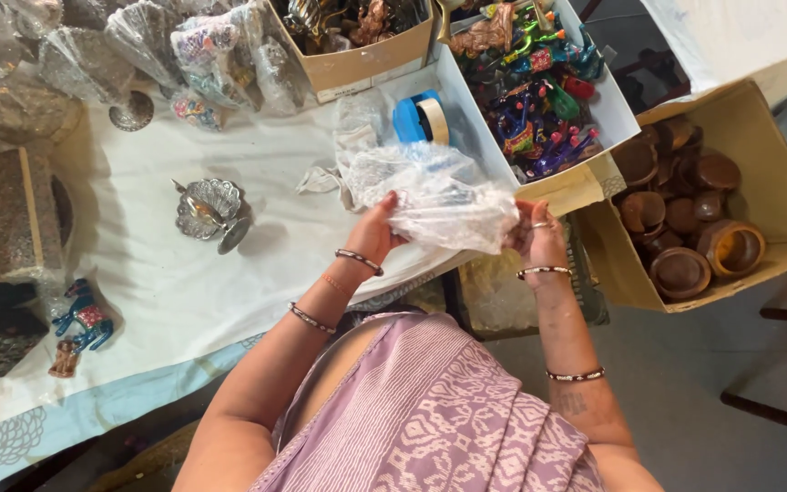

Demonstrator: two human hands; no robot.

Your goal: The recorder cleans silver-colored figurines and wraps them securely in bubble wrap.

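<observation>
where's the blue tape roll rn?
Head view, upper centre: the blue tape roll stands on the white cloth against the white box of colourful figurines, just above the clear plastic bag held in both hands.

A broad stretch of white cloth on the bench lies bare between the silver peacock dish and the blue toy horse, wide enough for a hand to cross. Toward the far edge the way is blocked by a heap of plastic-wrapped items and a cardboard box. The tape rolls stand against the white box of coloured figures, closing the right side. The crumpled plastic bag, held up by both hands, fills the space in front of that box. The box of wooden bowls walls off the far right.
</observation>
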